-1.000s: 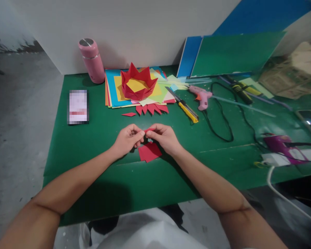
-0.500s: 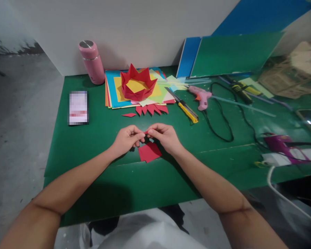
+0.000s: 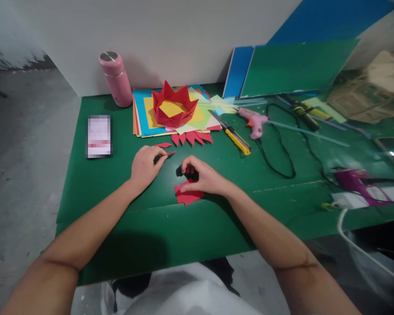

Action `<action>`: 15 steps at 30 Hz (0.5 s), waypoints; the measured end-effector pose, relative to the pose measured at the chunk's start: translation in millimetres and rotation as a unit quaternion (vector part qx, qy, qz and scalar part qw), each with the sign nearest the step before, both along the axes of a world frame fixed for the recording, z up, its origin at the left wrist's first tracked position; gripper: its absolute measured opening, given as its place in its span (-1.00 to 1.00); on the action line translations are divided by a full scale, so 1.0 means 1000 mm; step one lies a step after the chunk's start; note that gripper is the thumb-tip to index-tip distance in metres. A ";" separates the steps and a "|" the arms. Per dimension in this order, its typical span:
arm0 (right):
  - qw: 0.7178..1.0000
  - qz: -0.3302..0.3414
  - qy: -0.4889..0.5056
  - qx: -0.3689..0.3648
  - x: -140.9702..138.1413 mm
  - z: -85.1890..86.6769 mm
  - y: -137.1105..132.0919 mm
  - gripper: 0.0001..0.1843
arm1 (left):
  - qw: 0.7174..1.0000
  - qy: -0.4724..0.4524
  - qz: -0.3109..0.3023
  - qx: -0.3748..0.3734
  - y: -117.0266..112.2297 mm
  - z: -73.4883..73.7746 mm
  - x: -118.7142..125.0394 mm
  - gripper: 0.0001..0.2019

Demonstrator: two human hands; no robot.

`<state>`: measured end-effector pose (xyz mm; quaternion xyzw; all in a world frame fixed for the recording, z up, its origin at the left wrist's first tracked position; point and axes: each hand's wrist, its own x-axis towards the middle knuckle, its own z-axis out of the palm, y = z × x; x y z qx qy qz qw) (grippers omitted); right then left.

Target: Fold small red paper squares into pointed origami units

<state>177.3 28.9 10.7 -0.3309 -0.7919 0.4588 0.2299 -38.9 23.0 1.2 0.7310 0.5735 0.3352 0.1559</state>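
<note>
Between thumb and fingers, my left hand [image 3: 147, 165] pinches a small folded red paper piece [image 3: 171, 153], just in front of another red folded piece [image 3: 164, 145] lying on the table. My right hand [image 3: 202, 174] holds nothing; its fingers are curled and apart from the thumb, over red paper squares [image 3: 188, 197] that it partly hides. Several pointed red folded pieces [image 3: 192, 139] lie in a row farther back. Behind them a red folded-paper ring with points [image 3: 175, 118] rests on a stack of coloured paper [image 3: 141, 124].
A pink bottle [image 3: 116, 81] and a blurred-out phone-like object [image 3: 99, 136] stand at left. Rightward lie a yellow utility knife [image 3: 236, 140], a pink glue gun [image 3: 256, 122] with its black cord, glue sticks [image 3: 310, 132] and a power strip [image 3: 351, 201]. Boards [image 3: 292, 70] lean behind.
My hands have parted. The left has moved left and away from me with the red paper piece, while the right has let go of it and opened above the squares.
</note>
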 end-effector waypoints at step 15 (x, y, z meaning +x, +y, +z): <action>0.975 0.131 -0.116 0.136 0.015 0.001 0.014 -0.65 | 0.988 0.104 -0.110 0.032 0.002 -0.006 0.004 -0.75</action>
